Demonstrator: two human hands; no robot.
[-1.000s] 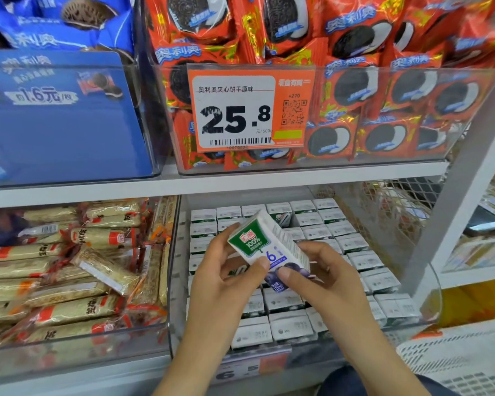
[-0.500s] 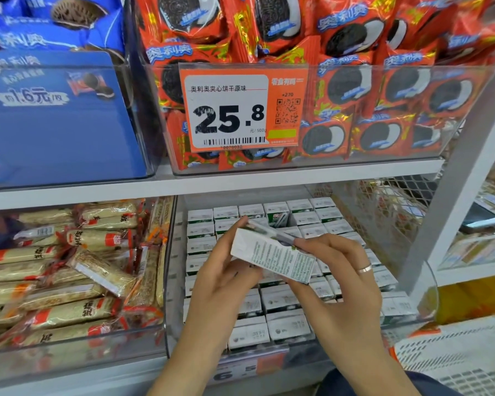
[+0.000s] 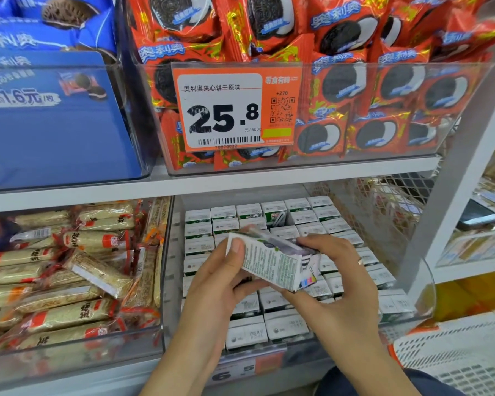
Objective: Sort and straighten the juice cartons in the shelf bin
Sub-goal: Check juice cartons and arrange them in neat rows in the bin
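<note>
Both hands shared the grip on one juice carton (image 3: 272,262), held tilted on its side above the shelf bin (image 3: 425,284). On the left hand (image 3: 220,284) the thumb pressed flat on the carton's near upper corner while the other fingers went underneath, mostly hidden. On the right hand (image 3: 336,277) the fingers curled over the far top edge and the thumb seemed to support the lower end by the colour marks; a ring showed on one finger.

Below, the remaining cartons (image 3: 286,324) stood upright in fairly even rows inside the clear bin, tops up. One at the back (image 3: 275,217) sat lower than its neighbours, green side showing, and probably needed straightening too.

Such a carton was likely light but full, with stiff board walls that dent if squeezed mid-panel. Its coated faces looked smooth, so pinching across flat sides could slip. Holding near the corners and folded end seams, where the board is stiffest, seemed safest. Any straw glued on would be fragile, though none was clearly visible on the held one. Setting it upright into a row gap would call for a narrow pinch at the top.
</note>
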